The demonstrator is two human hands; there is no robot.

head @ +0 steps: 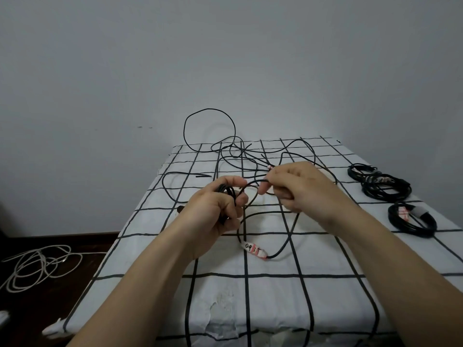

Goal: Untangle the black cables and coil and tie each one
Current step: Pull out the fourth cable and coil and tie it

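Gripping a small coil (223, 191) of black cable, our left hand (213, 211) had its fingers curled round the loops, just above the counter (250, 309) with its white cloth of black grid lines. Our right hand (298, 189) pinched a strand running from that coil between thumb and forefinger, close beside the left. Beyond our hands the loose cable (235, 149) sprawled in tangled loops over the far half of the counter, one of them standing up against the grey wall (225, 46). A white tag (254, 250) with handwriting sat on the cable below our hands. Near the right edge lay several coiled bundles (387, 187) of black cable, well apart from the tangle. A white cord (37, 266) lay heaped on the dark floor (50, 304) at left
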